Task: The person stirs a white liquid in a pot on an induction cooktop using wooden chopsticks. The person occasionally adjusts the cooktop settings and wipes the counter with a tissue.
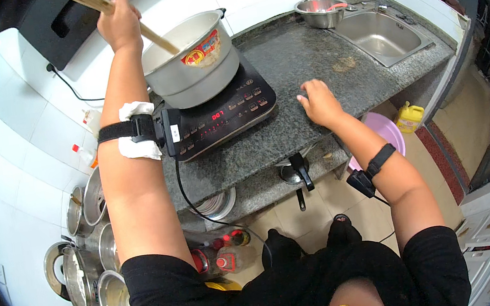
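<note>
My left hand point(121, 23) is closed around a long wooden stick point(159, 38). The stick slants down over the rim of a large metal pot point(195, 83), and its lower end is at the pot's opening. What the pot holds is mostly hidden from this angle. A red and yellow label is stuck on its side. The pot stands on a black induction cooker point(231, 118) with lit red digits. My right hand point(322, 104) holds nothing, thumb and fingers apart, over the front of the granite countertop point(280, 66), to the right of the cooker.
A steel bowl point(322, 18) with a red-handled utensil stands beside the sink point(377, 36). Steel pots and basins point(83, 278) crowd the left side. Below the counter are plastic bottles point(233, 260), stacked plates point(219, 204) and a pink basin point(380, 134). A cable point(207, 219) hangs from my left forearm.
</note>
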{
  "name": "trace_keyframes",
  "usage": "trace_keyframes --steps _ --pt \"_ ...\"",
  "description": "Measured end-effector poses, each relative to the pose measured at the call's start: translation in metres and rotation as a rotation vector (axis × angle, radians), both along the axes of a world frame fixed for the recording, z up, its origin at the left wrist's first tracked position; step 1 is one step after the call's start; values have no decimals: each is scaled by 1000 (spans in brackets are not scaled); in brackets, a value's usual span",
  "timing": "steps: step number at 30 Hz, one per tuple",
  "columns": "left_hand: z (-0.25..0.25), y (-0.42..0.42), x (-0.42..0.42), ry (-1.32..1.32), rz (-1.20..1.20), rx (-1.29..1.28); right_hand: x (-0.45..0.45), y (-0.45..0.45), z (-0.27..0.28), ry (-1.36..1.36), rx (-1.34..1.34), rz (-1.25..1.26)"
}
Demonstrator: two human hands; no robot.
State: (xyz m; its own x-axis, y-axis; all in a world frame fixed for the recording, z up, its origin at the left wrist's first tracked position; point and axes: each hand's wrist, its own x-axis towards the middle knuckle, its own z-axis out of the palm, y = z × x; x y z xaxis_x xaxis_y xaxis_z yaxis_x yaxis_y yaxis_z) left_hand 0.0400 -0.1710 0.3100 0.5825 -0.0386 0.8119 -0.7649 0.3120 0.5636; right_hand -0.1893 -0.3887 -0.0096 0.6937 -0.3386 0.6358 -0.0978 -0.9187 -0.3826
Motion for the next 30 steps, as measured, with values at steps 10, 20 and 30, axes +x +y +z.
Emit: trace_keyframes --steps 10,20,30 --pt "68 10 -19 81 -20 50 -22 22 -12 278 36 -213" --pt "47 -53 3 144 -159 -152 -26 16 -11 339 82 -226" --pt "49 -4 15 -16 103 83 -22 17 -11 322 63 -236"
